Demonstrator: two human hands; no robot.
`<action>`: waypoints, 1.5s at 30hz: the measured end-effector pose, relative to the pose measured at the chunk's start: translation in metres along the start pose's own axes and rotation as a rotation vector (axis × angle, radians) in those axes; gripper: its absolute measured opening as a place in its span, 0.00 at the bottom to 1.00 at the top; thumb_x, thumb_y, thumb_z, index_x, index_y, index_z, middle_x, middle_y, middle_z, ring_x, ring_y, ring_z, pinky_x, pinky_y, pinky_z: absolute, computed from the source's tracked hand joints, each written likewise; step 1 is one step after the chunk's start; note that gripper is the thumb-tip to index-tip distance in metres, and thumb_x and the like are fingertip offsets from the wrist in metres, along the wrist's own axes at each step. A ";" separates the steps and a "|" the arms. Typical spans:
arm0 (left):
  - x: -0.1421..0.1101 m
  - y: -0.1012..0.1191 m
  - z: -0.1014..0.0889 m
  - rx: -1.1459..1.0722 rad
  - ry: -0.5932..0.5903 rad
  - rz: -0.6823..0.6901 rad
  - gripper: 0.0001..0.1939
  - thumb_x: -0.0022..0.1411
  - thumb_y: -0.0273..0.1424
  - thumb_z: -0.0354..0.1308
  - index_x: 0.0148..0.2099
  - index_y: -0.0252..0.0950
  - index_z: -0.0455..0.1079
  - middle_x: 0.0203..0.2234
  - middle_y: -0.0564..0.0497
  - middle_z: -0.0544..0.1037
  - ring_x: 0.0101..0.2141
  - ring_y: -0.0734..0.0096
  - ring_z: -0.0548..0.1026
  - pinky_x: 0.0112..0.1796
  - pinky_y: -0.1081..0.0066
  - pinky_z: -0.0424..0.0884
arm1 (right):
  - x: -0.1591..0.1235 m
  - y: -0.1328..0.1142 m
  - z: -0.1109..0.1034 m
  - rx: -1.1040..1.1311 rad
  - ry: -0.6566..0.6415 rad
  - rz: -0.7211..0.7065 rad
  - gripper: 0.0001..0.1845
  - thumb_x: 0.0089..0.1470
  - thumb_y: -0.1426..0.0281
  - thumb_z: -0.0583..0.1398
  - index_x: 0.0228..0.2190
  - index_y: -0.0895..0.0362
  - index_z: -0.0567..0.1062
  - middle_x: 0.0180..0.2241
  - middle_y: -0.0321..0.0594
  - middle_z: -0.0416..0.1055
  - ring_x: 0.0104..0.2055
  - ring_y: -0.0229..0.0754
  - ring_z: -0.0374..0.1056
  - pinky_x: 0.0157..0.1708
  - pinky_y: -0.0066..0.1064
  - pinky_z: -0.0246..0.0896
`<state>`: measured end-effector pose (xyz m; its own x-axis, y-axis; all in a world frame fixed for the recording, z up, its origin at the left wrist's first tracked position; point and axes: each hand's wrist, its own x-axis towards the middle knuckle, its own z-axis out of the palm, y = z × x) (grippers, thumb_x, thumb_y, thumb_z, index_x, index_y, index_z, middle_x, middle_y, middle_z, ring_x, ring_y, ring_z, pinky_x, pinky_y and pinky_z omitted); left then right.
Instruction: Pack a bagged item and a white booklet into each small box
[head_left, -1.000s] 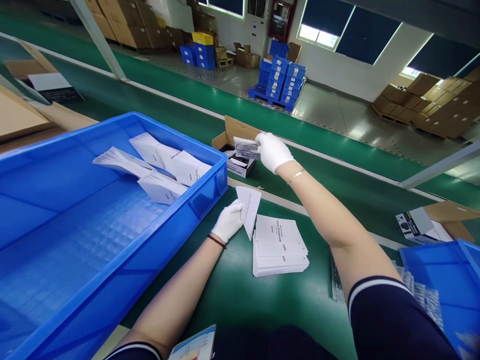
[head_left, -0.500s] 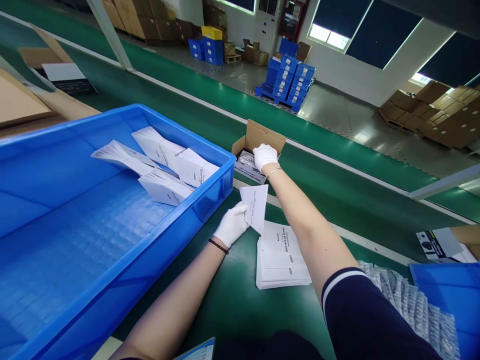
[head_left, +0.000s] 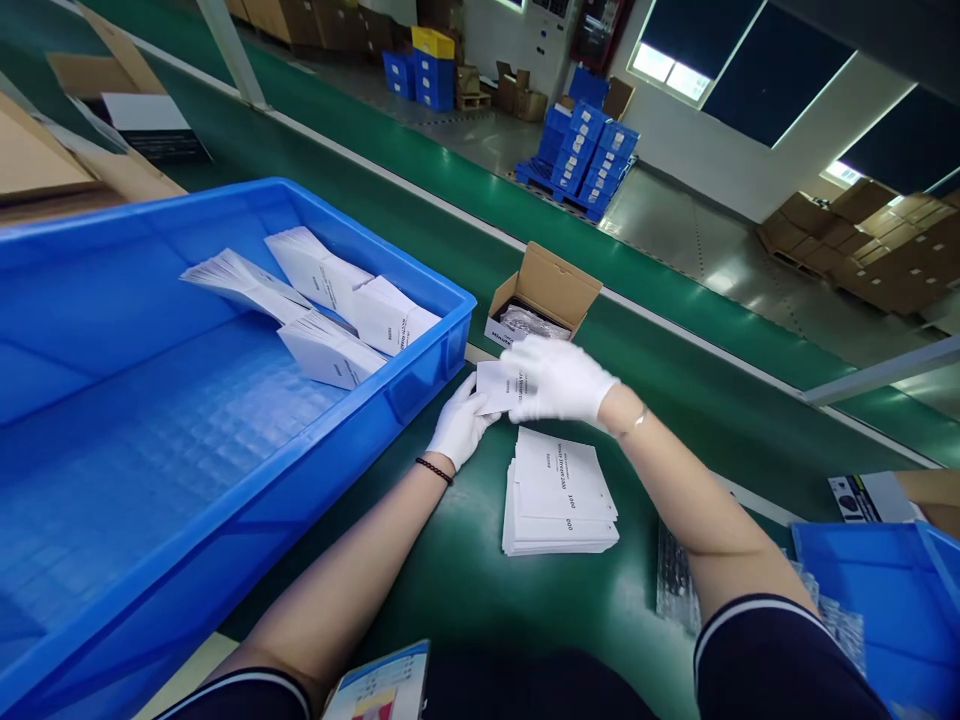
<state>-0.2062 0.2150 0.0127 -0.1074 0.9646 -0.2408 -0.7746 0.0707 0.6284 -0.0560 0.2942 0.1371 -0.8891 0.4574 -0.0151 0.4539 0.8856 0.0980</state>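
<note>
My left hand (head_left: 459, 425), in a white glove, grips a folded white instruction leaflet (head_left: 491, 388) with printed text. At the leaflet's right side is my right hand (head_left: 566, 380), also gloved and smeared by motion; its fingers overlap the paper, and whether they pinch it I cannot tell. Just behind the hands stands an open small carton (head_left: 556, 290) with its lid flap up. Inside the carton lies a clear plastic-wrapped item (head_left: 531, 322). Below the right hand, a stack of white leaflets (head_left: 562, 490) rests on the green work surface (head_left: 480, 590).
A large blue bin (head_left: 375, 420) on the left contains several bundles of leaflets (head_left: 330, 355). At right, clear plastic packets (head_left: 677, 580) lie partly under my right arm, beside another blue bin (head_left: 870, 580). A further open carton (head_left: 874, 497) sits behind that bin.
My right hand has left the carton and come back to the leaflet in my left hand. The carton appears slightly further right. My left hand keeps its hold.
</note>
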 end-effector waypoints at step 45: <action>-0.017 -0.016 -0.003 0.338 -0.276 0.072 0.32 0.60 0.41 0.63 0.65 0.40 0.64 0.53 0.42 0.74 0.47 0.61 0.76 0.48 0.67 0.71 | -0.116 -0.056 0.036 0.023 0.056 0.483 0.26 0.62 0.79 0.48 0.59 0.58 0.68 0.60 0.48 0.66 0.59 0.53 0.64 0.55 0.42 0.61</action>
<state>-0.1945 0.1963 0.0047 0.0530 0.9985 -0.0098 -0.5187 0.0359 0.8542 0.0239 0.1946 0.0981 -0.5779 0.8122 0.0804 0.8161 0.5749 0.0584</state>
